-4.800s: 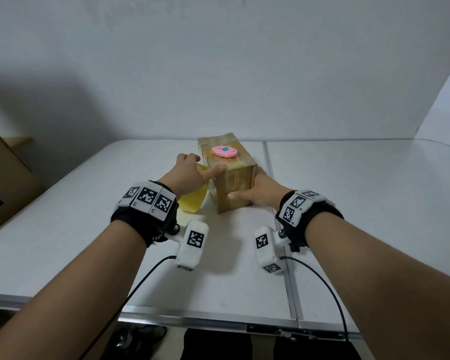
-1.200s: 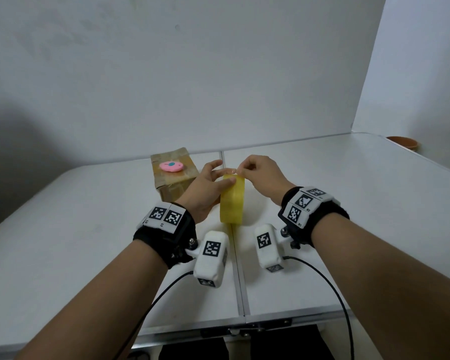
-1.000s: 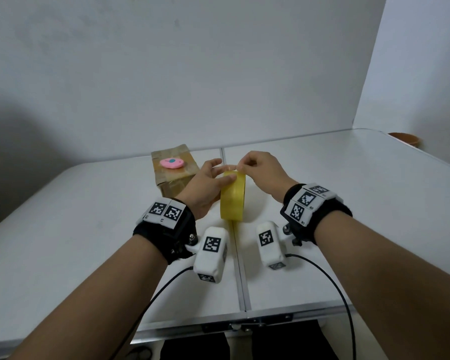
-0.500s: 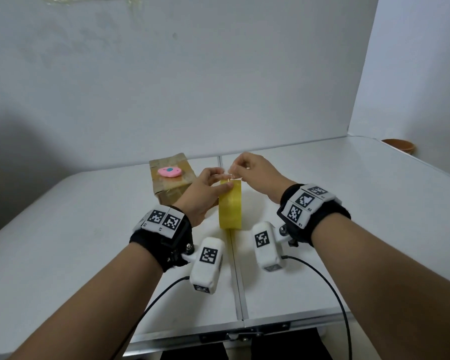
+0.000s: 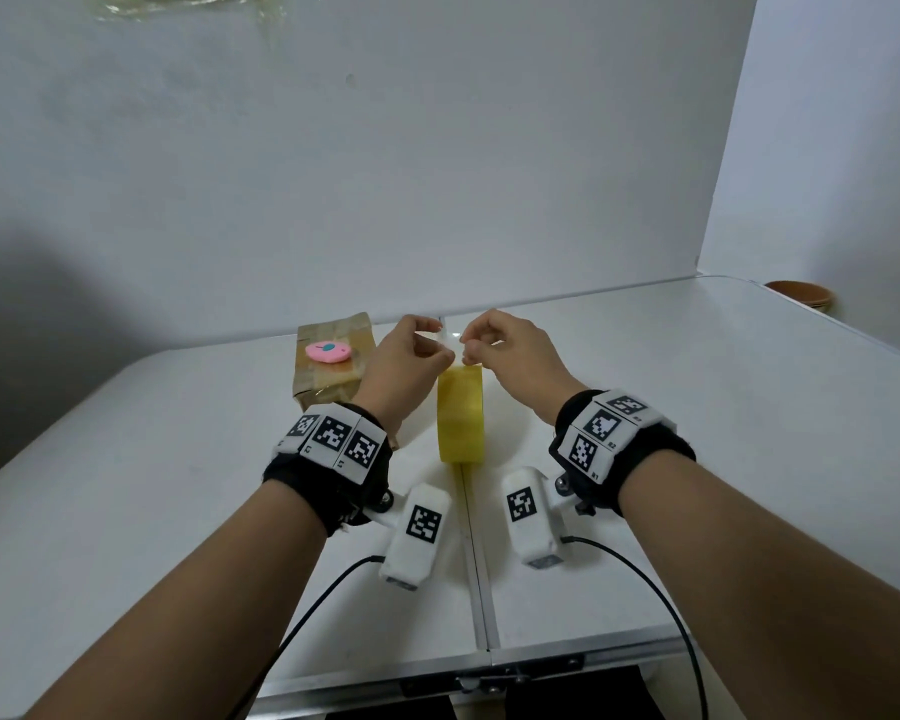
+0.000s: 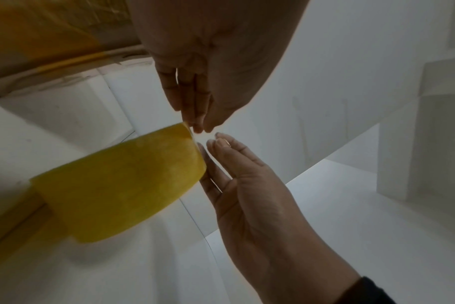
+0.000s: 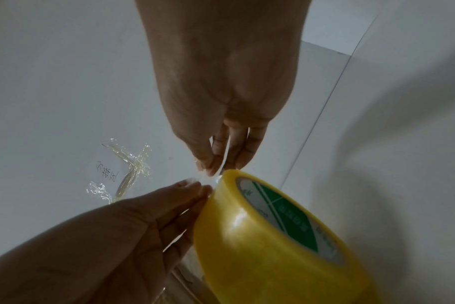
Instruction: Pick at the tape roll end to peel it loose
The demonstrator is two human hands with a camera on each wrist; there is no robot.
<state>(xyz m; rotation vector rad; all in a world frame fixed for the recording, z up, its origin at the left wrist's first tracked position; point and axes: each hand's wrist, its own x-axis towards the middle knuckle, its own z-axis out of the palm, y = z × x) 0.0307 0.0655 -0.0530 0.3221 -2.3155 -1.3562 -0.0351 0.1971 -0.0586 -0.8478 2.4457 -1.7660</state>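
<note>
A yellow tape roll stands on edge over the table seam, between my hands. My left hand and right hand meet just above its top, and each pinches the clear free end of the tape between thumb and fingertips. In the right wrist view the roll shows its green and white core label, with my right fingertips right at its rim. The left wrist view has the roll below my left fingertips.
A taped cardboard box with a pink and blue object on top stands left of the roll on the white table. A brown bowl sits far right. Crumpled clear tape sticks to the wall behind.
Both hands have risen a little above the roll's top and drawn a short clear end of tape off it. Before that the left hand left the box and took up the roll.
</note>
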